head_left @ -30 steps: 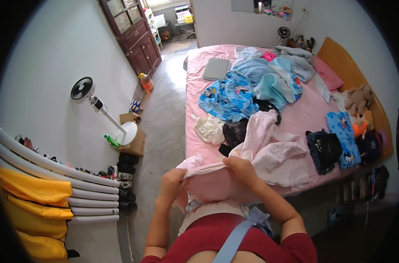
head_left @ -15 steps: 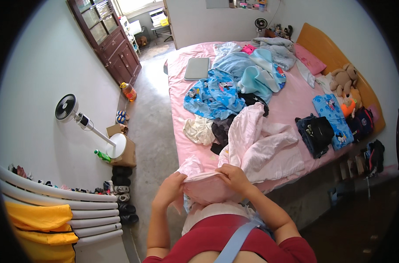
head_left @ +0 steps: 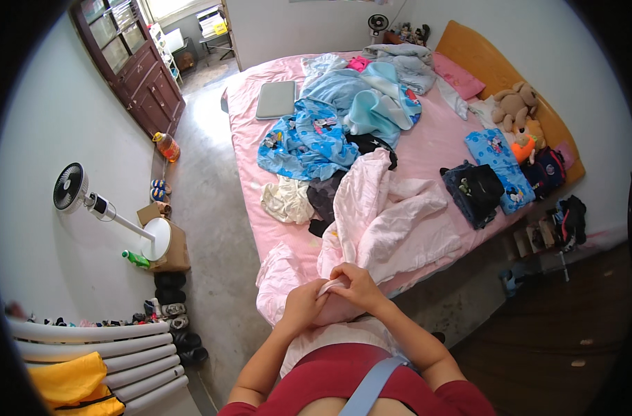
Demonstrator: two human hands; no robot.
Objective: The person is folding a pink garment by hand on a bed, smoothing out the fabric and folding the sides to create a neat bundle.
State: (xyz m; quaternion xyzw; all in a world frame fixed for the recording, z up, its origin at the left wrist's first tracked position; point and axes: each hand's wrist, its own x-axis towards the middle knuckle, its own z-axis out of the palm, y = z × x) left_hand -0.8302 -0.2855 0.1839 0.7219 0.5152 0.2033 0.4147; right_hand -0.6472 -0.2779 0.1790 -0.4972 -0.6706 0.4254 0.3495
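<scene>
Both my hands are close together at the near edge of the bed, gripping the edge of a large pale pink cloth (head_left: 361, 201), perhaps a quilt cover. My left hand (head_left: 306, 303) pinches the fabric just left of my right hand (head_left: 353, 286), whose fingers are closed on the same edge. The cloth spreads away from me over the bed in loose folds, and part of it bulges out to the left of my hands. Just beyond it lie a cream garment (head_left: 287, 200) and dark clothing (head_left: 324, 197).
The pink-sheeted bed (head_left: 427, 156) also bears a blue patterned cloth (head_left: 309, 142), a grey flat case (head_left: 276, 100), folded dark clothes (head_left: 472, 193), a folded blue cloth (head_left: 500, 170) and stuffed toys (head_left: 516, 104). Left stand a fan (head_left: 71, 187), a cardboard box (head_left: 174, 249) and shoes (head_left: 170, 288).
My hands have come together from well apart, bunching the pink cloth's edge between them. The whole view has shifted, so the bed appears farther left and higher.
</scene>
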